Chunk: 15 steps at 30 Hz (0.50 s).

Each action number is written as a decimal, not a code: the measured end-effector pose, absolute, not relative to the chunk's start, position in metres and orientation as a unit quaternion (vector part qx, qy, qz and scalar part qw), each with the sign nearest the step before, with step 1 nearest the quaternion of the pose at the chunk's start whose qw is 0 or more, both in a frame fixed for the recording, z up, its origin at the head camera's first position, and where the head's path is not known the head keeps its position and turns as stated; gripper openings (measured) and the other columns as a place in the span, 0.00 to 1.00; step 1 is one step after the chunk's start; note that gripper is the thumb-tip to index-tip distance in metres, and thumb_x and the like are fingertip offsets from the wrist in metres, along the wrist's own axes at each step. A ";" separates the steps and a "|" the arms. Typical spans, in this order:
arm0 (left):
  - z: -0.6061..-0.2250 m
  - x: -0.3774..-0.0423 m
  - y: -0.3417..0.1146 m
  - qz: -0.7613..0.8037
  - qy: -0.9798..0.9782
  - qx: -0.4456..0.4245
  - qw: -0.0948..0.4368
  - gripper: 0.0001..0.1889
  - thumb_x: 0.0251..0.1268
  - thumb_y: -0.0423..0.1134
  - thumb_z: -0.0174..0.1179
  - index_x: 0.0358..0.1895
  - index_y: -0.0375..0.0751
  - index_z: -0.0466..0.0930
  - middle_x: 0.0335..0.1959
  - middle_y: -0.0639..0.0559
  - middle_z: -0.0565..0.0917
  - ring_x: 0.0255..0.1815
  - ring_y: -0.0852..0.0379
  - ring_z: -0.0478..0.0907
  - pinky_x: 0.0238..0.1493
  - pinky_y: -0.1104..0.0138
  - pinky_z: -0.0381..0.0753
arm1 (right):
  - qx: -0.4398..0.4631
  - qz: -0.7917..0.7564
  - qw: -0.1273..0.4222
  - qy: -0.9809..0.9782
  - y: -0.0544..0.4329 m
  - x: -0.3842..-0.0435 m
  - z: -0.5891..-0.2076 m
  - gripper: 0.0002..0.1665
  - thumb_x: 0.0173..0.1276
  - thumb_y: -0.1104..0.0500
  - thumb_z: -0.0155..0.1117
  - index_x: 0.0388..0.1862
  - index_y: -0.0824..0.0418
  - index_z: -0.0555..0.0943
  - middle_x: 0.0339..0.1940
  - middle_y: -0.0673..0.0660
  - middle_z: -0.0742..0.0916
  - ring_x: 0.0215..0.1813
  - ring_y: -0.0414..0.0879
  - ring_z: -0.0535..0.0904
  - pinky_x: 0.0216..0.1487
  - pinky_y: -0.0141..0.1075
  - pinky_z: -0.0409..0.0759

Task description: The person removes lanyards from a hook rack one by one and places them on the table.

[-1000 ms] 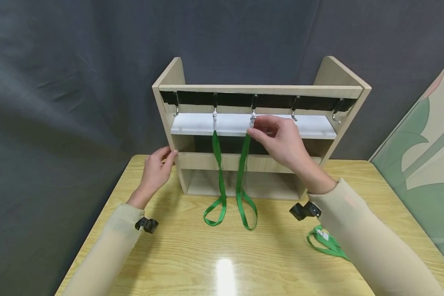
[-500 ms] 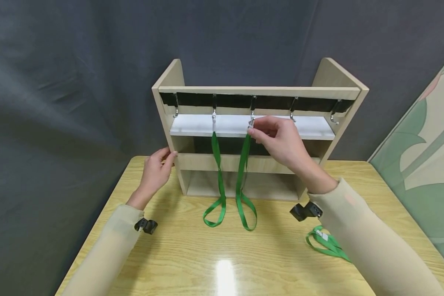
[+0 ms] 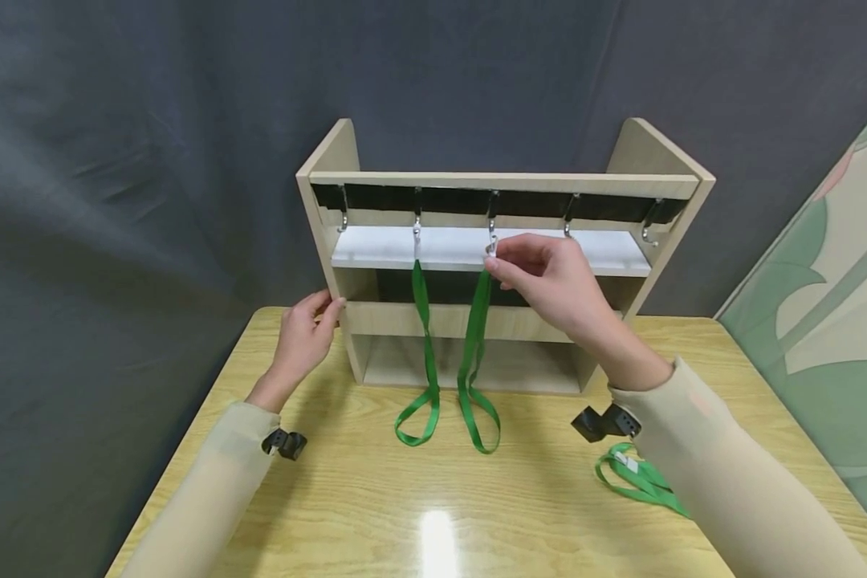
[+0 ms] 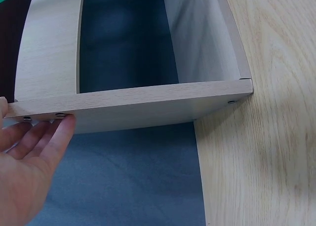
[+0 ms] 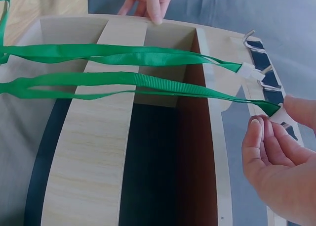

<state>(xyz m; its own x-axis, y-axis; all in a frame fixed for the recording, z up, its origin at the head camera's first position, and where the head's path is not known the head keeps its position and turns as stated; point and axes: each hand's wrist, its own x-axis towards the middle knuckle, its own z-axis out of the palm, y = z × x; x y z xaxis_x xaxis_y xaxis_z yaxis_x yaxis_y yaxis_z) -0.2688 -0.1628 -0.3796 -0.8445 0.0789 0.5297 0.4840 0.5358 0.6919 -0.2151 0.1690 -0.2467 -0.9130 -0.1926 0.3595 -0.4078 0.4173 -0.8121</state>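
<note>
In the head view my right hand (image 3: 549,273) pinches the white-and-metal clip (image 3: 492,245) of a green lanyard (image 3: 474,345) between thumb and fingers. The clip is right at the lower end of the middle hook (image 3: 492,210). To its left, a second green lanyard (image 3: 426,337) hangs by its clip from another hook (image 3: 417,207). My left hand (image 3: 307,331) holds the front edge of the left side panel of a small wooden shelf (image 3: 451,319), thumb over the edge and fingers along the outer side. In the left wrist view those fingers (image 4: 59,137) touch the panel's outer face.
A third green lanyard (image 3: 639,479) lies bundled on the wooden table (image 3: 376,506), near my right forearm. More hooks stick out of the black strip (image 3: 535,202) at both ends. A dark curtain (image 3: 477,80) is behind the shelf, with a patterned panel (image 3: 831,305) at right.
My right hand and the pinched clip have moved slightly down, and that lanyard's strap has turned a little. My left hand stays on the side panel.
</note>
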 end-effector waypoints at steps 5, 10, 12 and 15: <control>-0.381 -0.269 -0.163 -0.451 -0.847 -0.168 0.226 0.18 0.74 0.44 0.52 0.52 0.32 0.79 0.45 0.40 0.81 0.45 0.49 0.81 0.37 0.63 0.84 | 0.186 0.494 0.105 -0.843 0.172 -0.207 -0.242 0.18 0.67 0.51 0.65 0.47 0.64 0.82 0.40 0.56 0.86 0.37 0.49 0.82 0.34 0.32 0.79; -0.381 -0.269 -0.163 -0.452 -0.845 -0.171 0.230 0.18 0.74 0.44 0.52 0.51 0.32 0.80 0.44 0.41 0.81 0.45 0.49 0.81 0.37 0.62 0.84 | 0.190 0.488 0.112 -0.844 0.178 -0.196 -0.238 0.17 0.66 0.51 0.66 0.47 0.63 0.83 0.39 0.55 0.86 0.37 0.48 0.82 0.33 0.32 0.79; -0.381 -0.270 -0.163 -0.451 -0.845 -0.172 0.232 0.18 0.74 0.44 0.52 0.50 0.31 0.80 0.44 0.41 0.81 0.44 0.49 0.81 0.36 0.62 0.84 | 0.189 0.486 0.117 -0.846 0.181 -0.191 -0.236 0.17 0.66 0.52 0.66 0.47 0.62 0.83 0.39 0.54 0.86 0.38 0.48 0.82 0.33 0.32 0.79; -0.382 -0.270 -0.163 -0.448 -0.846 -0.172 0.234 0.17 0.74 0.44 0.52 0.50 0.31 0.80 0.43 0.41 0.81 0.43 0.49 0.81 0.35 0.62 0.85 | 0.192 0.485 0.125 -0.844 0.185 -0.183 -0.233 0.15 0.66 0.54 0.67 0.45 0.63 0.83 0.38 0.54 0.86 0.37 0.47 0.83 0.35 0.32 0.81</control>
<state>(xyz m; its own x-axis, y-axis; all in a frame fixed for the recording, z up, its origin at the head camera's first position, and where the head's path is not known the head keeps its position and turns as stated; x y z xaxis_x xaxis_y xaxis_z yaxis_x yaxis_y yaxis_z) -0.2700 -0.1633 -0.3816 -0.8312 0.0812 0.5501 0.5004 0.5404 0.6764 -0.1833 0.1851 -0.2333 -0.8950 -0.2032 0.3972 -0.4454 0.4560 -0.7705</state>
